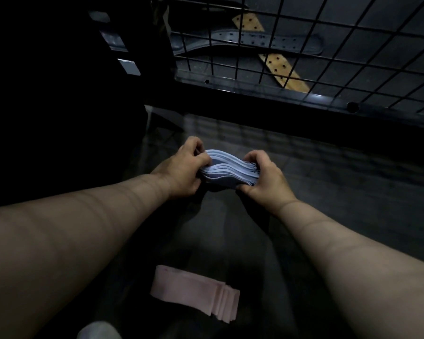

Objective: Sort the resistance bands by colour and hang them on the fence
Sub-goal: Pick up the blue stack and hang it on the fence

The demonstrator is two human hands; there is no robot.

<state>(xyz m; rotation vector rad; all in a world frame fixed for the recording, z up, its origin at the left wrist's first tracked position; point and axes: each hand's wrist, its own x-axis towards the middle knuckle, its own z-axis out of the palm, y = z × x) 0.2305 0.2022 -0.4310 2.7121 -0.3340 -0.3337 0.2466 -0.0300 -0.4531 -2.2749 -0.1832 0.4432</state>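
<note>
**Dim floor by the wire fence, blue bands held in both hands**

Dark flooring (340,182) runs up to a black wire fence (267,92), whose grid throws striped shadows over the person's bare forearms. Behind the mesh lie a dark belt (255,41) punched with holes and a tan strap (280,68) crossing beneath it.

The person holds a stack of pale blue resistance bands (230,171) out in front, above the floor and short of the fence. The left hand (181,172) grips one end, fingers curled over the top and thumb tucked beneath. The right hand (262,177) clasps the other end, where the layered edges fan out against its fingers. The stack sags in a shallow wave between the two hands.

Closer to the person, a second pile of pink resistance bands (194,292) lies flat on the floor, its ends stepped like a spread deck. A pale, blurred shape (98,331) shows at the bottom edge; I cannot tell what it is.
</note>
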